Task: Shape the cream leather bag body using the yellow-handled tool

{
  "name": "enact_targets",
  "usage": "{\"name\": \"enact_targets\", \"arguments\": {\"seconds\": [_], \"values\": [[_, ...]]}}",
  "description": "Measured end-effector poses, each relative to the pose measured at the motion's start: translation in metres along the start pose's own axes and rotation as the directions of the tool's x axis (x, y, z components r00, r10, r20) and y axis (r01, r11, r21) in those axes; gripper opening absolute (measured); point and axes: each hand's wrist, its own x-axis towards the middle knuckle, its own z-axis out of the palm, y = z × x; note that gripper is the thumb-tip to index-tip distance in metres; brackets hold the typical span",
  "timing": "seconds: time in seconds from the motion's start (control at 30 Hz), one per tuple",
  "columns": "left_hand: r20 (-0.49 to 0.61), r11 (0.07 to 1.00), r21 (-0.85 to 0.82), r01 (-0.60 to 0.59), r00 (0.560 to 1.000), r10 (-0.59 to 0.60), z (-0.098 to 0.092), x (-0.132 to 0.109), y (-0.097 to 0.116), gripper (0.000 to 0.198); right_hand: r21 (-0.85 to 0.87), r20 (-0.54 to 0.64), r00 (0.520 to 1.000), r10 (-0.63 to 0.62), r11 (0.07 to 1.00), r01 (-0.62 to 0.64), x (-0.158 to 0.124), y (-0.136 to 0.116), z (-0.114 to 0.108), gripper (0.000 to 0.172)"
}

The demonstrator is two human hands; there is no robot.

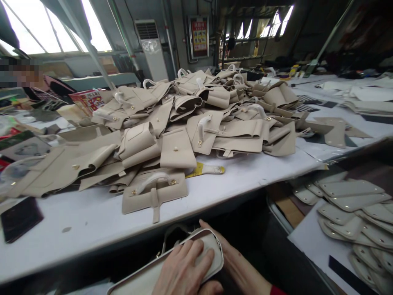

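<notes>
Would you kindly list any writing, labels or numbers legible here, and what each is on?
Wall poster: red and yellow print, too blurred to read.
Colourful box left of the pile: print too small to read.
White standing unit: label unreadable.
No text here can be read.

beige leather bag (216, 249) | rounded corner, piped rim | tilted, bottom centre of frame | your left hand (181, 270) flat on it, right hand (236, 264) gripping its edge

Matt beige leather pieces (196, 119), brass studs (175, 149)
</notes>
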Motion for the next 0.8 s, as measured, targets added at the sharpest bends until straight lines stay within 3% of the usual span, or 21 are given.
{"name": "enact_targets", "arguments": {"seconds": [0.03, 0.13, 0.2, 0.27, 0.33, 0.43, 0.5, 0.57, 0.63, 0.8], "values": [[0.024, 1.0, -0.021, 0.002, 1.0, -0.001, -0.001, 0.001, 0.001, 0.042, -0.137, 0.022, 0.994, -0.102, 0.985, 0.105, -0.002, 0.002, 0.001, 0.054], [0.111, 0.998, -0.069, -0.005, 0.994, 0.013, -0.004, 0.005, 0.004, 0.046, -0.031, -0.011, 0.972, -0.234, 0.972, 0.233, -0.006, 0.014, 0.01, 0.073], [0.163, 0.995, -0.102, -0.007, 0.986, 0.023, -0.007, 0.007, 0.004, 0.044, 0.067, -0.081, 0.99, -0.114, 0.991, 0.119, -0.003, 0.027, 0.02, 0.062], [0.175, 0.993, -0.117, -0.008, 0.984, 0.029, -0.011, 0.009, 0.004, 0.041, 0.219, -0.134, 0.983, 0.125, 0.971, -0.093, 0.006, 0.041, 0.03, 0.05], [0.197, 0.991, -0.132, 0.001, 0.98, 0.025, -0.015, 0.01, 0.002, 0.033, 0.316, -0.164, 0.935, 0.314, 0.915, -0.251, 0.016, 0.05, 0.034, 0.057], [0.246, 0.991, -0.122, 0.045, 0.969, -0.014, -0.021, 0.014, -0.003, 0.023, 0.366, -0.172, 0.884, 0.434, 0.862, -0.352, 0.017, 0.046, 0.025, 0.068], [0.235, 0.994, -0.102, 0.041, 0.972, -0.016, -0.024, 0.02, -0.009, 0.03, 0.281, -0.186, 0.899, 0.396, 0.898, -0.338, 0.007, 0.03, 0.014, 0.058], [0.208, 0.995, -0.104, 0.015, 0.978, 0.007, -0.027, 0.029, -0.016, 0.032, 0.071, -0.2, 0.928, 0.316, 0.949, -0.307, -0.003, 0.011, 0.005, 0.041], [0.198, 0.991, -0.132, -0.003, 0.98, 0.029, -0.029, 0.041, -0.025, 0.028, -0.143, -0.201, 0.943, 0.266, 0.944, -0.297, -0.009, -0.004, 0.002, 0.031], [0.257, 0.944, -0.323, -0.067, 0.954, 0.156, -0.022, 0.067, -0.051, 0.021, -0.325, -0.211, 0.941, 0.264, 0.889, -0.322, -0.002, -0.015, 0.007, 0.038]]}}
